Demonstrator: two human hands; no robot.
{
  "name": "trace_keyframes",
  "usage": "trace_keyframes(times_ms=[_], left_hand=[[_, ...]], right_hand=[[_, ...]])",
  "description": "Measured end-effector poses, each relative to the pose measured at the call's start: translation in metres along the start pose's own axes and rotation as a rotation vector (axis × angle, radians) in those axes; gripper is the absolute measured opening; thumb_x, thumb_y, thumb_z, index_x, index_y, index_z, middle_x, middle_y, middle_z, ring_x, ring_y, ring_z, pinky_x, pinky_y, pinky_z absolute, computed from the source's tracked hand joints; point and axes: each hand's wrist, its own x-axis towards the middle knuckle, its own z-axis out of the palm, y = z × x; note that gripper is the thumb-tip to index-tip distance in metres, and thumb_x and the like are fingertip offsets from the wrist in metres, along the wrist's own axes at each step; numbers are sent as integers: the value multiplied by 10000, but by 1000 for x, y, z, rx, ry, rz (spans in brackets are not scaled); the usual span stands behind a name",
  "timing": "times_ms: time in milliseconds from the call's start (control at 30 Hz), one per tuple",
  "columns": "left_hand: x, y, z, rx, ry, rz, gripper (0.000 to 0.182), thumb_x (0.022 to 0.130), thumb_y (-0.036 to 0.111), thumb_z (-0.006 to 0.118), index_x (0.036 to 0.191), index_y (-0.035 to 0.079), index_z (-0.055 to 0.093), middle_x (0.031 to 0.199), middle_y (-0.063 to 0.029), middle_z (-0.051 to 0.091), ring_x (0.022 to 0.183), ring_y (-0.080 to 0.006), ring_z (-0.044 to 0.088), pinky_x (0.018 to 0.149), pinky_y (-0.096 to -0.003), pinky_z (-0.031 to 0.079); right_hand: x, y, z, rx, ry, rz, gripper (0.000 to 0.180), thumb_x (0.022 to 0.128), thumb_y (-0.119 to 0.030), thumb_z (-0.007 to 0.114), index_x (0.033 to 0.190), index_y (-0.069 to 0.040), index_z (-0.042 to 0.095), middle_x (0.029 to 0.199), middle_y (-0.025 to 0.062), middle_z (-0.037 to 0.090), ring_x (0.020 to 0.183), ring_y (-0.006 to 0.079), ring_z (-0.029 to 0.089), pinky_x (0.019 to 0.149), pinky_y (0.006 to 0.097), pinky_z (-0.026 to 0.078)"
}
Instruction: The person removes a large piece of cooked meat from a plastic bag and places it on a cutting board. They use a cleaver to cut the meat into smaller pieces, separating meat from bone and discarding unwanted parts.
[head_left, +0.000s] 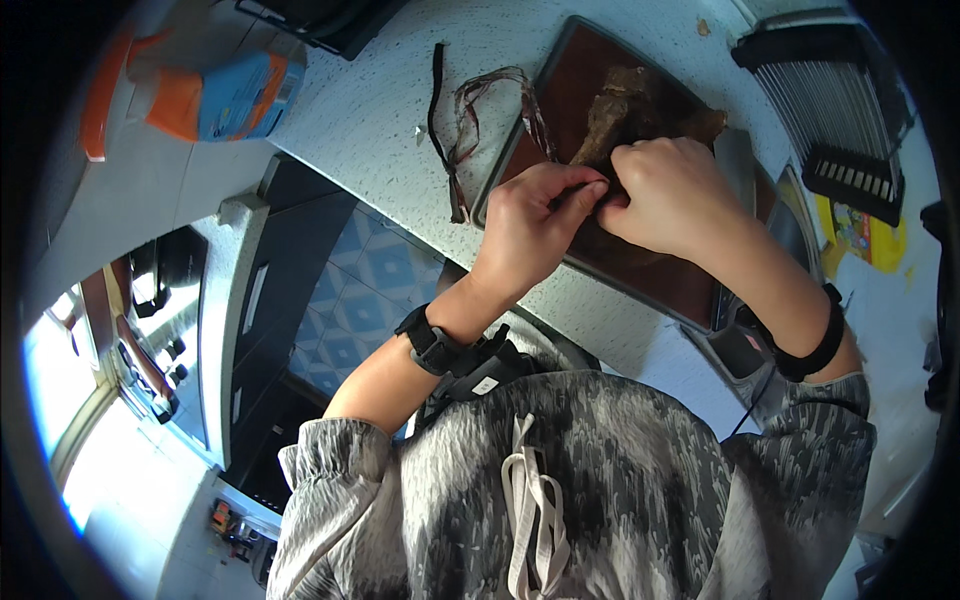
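Note:
A rough, dark brown piece of what looks like dried meat (611, 112) lies on a reddish-brown cutting board (577, 60) with a grey rim. My left hand (532, 217) pinches thumb and forefinger together at its near edge; the small bit between the fingertips is hardly visible. Close by on the right, my right hand (675, 195) is curled over the piece and grips it, covering much of it. Left of the hands, a thin, crinkled brown strip (480, 90) is tied to a black cord (435, 105); it trails from the countertop onto the board.
The board rests on a speckled white countertop (375, 112), which ends at a front edge on the left. A blue and orange bottle (240, 94) stands at upper left. To the right are a black wire rack (825, 97), a yellow packet (874, 232) and a metal sink rim (799, 210).

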Motion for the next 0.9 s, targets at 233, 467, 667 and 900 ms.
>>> trace_keyframes(times_ms=[233,467,667,900], left_hand=[[-3,-6,-2,-141,-33,20,151,835,100,681,950,2,685,843,-109,662,748,-187,637,661,-286,498],[-2,-6,-7,-160,-116,63,145,846,77,674,974,11,689,848,-64,650,734,-130,598,662,-248,479],[-21,-20,-15,85,-10,251,497,713,137,795,1137,41,553,1047,-103,510,833,-172,580,680,-285,525],[-32,-30,-11,109,93,185,537,696,163,798,1147,30,540,1072,-137,527,928,-300,580,755,-356,512]], right_hand=[[-2,10,-11,332,-182,149,297,664,-262,687,717,27,644,705,203,637,687,356,641,633,410,512],[1,4,-10,310,-185,133,225,715,-170,697,747,47,651,703,208,642,670,318,664,635,378,526],[15,4,-23,513,-441,359,241,696,-150,717,713,72,623,612,138,636,559,184,650,544,318,521],[19,-29,-17,-223,-350,72,273,689,-269,652,696,2,685,689,215,649,700,363,663,672,428,542]])
